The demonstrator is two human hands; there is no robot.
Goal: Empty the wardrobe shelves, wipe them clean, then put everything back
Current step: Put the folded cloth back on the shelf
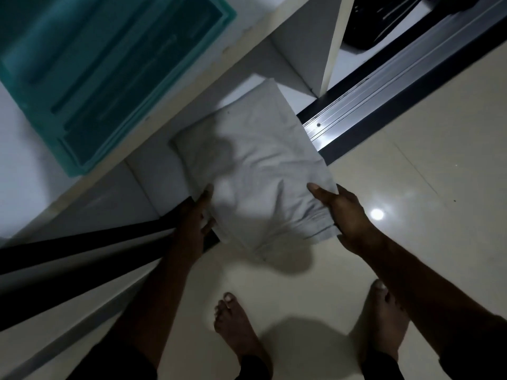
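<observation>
- Head view is dim; the fingers under the folded grey cloth (255, 171) are hidden.
- Its long side points into the bottom wardrobe shelf (153, 171).
- Left hand (196, 218) and right hand (340, 212) grip its near corners.

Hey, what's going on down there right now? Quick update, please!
Left hand and right hand each grip an edge of the folded grey cloth. Cloth half inside the bottom wardrobe shelf, half over the door track. Nothing blocking.

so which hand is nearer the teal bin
Left. The left hand grips the folded cloth on the side below the teal bin; the right hand grips the far side.
</observation>
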